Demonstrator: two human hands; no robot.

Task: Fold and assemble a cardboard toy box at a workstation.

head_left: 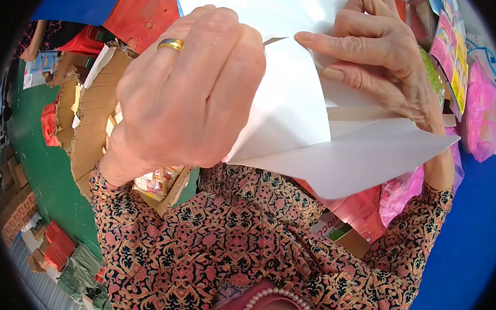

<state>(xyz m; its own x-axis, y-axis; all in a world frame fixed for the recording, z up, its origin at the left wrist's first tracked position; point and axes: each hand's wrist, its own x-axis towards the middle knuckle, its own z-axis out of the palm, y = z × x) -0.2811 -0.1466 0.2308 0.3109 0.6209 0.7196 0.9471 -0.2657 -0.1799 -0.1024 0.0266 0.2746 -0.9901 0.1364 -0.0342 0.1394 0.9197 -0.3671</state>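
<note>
A folded piece of white card (287, 104), which looks like a partly formed box, is held up close in front of me. Its outer side shows a strip of blue and pink at the upper left, and a wide flap (366, 155) sticks out toward the lower right. My left hand (190, 87), with a gold ring, is closed at the card's left edge; its fingertips are hidden behind the knuckles. My right hand (379, 63) grips the card's right side, two fingertips resting by a slit and a fold.
On the left stands an open brown carton (95, 119) holding several small printed packets (159, 181). Pink plastic bags (483, 114) and colourful printed packages (450, 50) are at the right. A red surface (146, 12) lies beyond my left hand; cartons and bags sit on the green floor (61, 182).
</note>
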